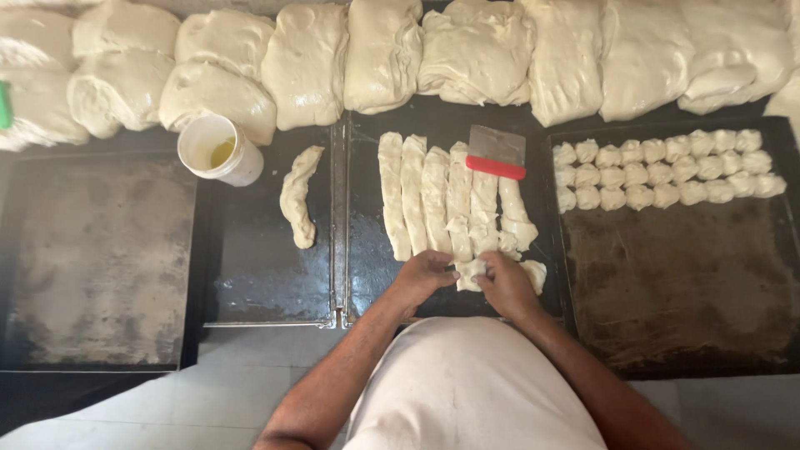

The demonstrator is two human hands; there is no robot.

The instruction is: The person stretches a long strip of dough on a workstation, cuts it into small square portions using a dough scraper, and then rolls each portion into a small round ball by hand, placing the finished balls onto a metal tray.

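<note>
My left hand (423, 277) and my right hand (506, 286) meet at the near edge of a dark oiled tray (367, 250). Both pinch a small piece of pale dough (472, 271) between them. Just beyond the hands lie several long dough strips (433, 196) side by side, some cut into short pieces (508, 237) at their near ends. A metal dough scraper with a red handle (496, 154) rests on the far ends of the strips.
Rows of small dough balls (667, 171) fill the far part of the right tray (683, 283). A white cup of oil (218, 150) and a lone dough strip (297, 196) sit left. Big dough mounds (383, 54) line the back. A bare tray (96, 258) lies far left.
</note>
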